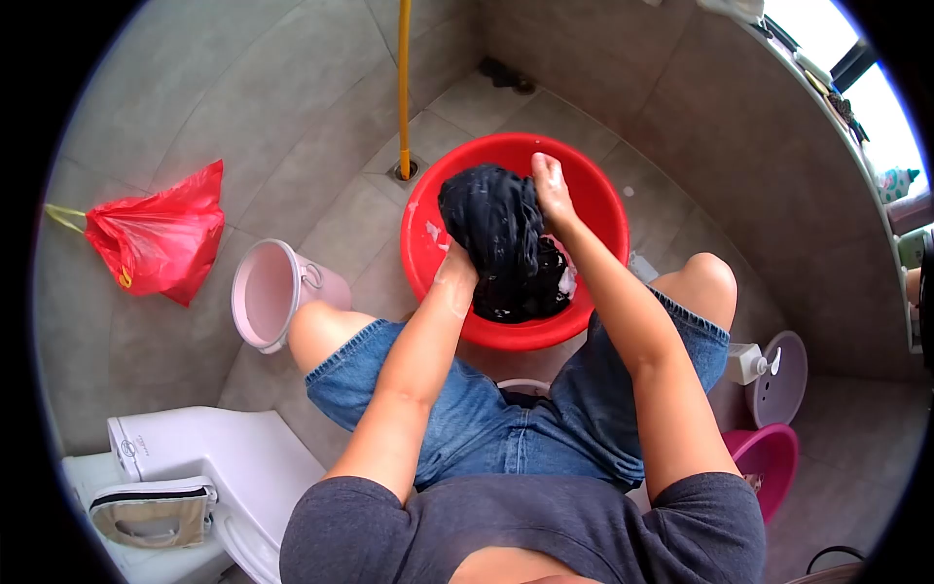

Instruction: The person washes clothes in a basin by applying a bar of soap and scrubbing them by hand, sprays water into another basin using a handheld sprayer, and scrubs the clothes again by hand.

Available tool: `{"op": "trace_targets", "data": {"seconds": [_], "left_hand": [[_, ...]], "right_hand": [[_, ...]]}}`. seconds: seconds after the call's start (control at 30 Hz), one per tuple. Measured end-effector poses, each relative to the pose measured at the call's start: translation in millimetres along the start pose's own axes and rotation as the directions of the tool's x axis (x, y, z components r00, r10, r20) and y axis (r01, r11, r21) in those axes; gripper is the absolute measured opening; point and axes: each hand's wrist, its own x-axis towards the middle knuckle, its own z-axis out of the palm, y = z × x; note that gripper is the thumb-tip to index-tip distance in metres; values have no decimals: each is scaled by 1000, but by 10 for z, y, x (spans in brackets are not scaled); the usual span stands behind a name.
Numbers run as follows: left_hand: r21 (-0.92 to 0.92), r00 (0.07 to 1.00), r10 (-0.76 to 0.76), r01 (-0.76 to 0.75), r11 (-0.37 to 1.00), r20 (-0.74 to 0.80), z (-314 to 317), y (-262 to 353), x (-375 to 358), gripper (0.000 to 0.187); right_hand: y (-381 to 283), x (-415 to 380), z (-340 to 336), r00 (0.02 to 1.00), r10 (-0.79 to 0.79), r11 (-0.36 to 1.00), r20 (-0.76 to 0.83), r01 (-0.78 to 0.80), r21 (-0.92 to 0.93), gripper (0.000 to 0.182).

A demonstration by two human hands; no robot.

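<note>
Dark wet cloth (491,219) is bunched up over a red basin (603,195) on the tiled floor, between my knees. On its left side my left hand (457,265) is against the cloth, its fingers hidden beneath or behind the folds. My right hand (553,190) is at the cloth's upper right edge, wet, with its fingers pointing up and pressed together; whether it grips any fabric is unclear. More black cloth (525,302) lies low in the basin, with whitish suds beside it.
A pink bucket (268,292) stands left of the basin, below a hanging red plastic bag (161,234). A yellow pipe (404,88) enters a floor drain. A white toilet (214,457) is at lower left; a magenta basin (773,467) and white bottle (747,364) are at right.
</note>
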Motion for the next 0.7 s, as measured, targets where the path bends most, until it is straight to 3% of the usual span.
{"op": "trace_targets", "data": {"seconds": [0.03, 0.07, 0.1, 0.17, 0.23, 0.27, 0.3, 0.33, 0.43, 0.5, 0.53, 0.57, 0.6, 0.63, 0.67, 0.7], "left_hand": [[46, 1000, -18, 18, 999, -7, -2, 10, 21, 33], [101, 999, -35, 36, 994, -17, -4, 31, 21, 31], [185, 998, -50, 56, 981, -36, -23, 60, 6, 30], [362, 992, -71, 103, 926, -102, -83, 138, -35, 27], [344, 965, -113, 191, 919, -235, -106, 236, -51, 24], [227, 936, -157, 235, 945, -316, -115, 276, -38, 23], [-25, 874, -274, 289, 957, -401, -57, 356, -1, 22], [-80, 802, -268, 268, 960, -534, -98, 377, 71, 23], [-198, 821, -254, 174, 965, -511, -140, 422, 119, 25], [-223, 894, -223, 143, 964, -389, -95, 379, 70, 33], [-268, 923, -226, 142, 953, -312, -62, 320, 53, 35], [-312, 946, -223, 145, 939, -233, -40, 293, 43, 37], [-408, 977, -214, 200, 891, 11, -79, 260, 41, 42], [-315, 978, -180, 137, 939, -110, 59, 247, -41, 42], [-278, 978, -177, 140, 950, -112, 90, 215, -102, 43], [-251, 981, -179, 154, 956, -80, 102, 192, -149, 43]], "right_hand": [[-60, 0, -77, 922, 357, 881, 150, -386, 275, 76], [-98, -93, -259, 857, 360, 812, 370, -483, 329, 90], [-121, -128, -282, 794, 371, 690, 482, -583, 428, 86], [-180, -199, -327, 690, 330, 648, 644, -662, 377, 60], [-96, -154, -311, 727, 164, 733, 667, -542, 411, 45], [-54, -127, -306, 733, 79, 764, 676, -480, 431, 41], [-54, -111, -311, 755, 109, 779, 647, -469, 417, 45], [-50, -92, -327, 776, 137, 791, 616, -460, 404, 51], [-177, -111, -316, 781, 130, 727, 611, -495, 476, 61], [-446, -263, -204, 810, 115, 687, 574, -483, 543, 60], [-426, -255, -137, 839, 90, 745, 536, -414, 524, 62], [-384, -286, -22, 880, -64, 864, 471, -187, 467, 57], [-379, -391, 96, 887, -194, 932, 420, 34, 360, 52], [-370, -545, 218, 862, -329, 939, 385, 255, 231, 47], [-375, -735, 379, 778, -517, 838, 356, 546, 23, 43], [-395, -918, 482, 640, -670, 620, 376, 761, -189, 40]]}}
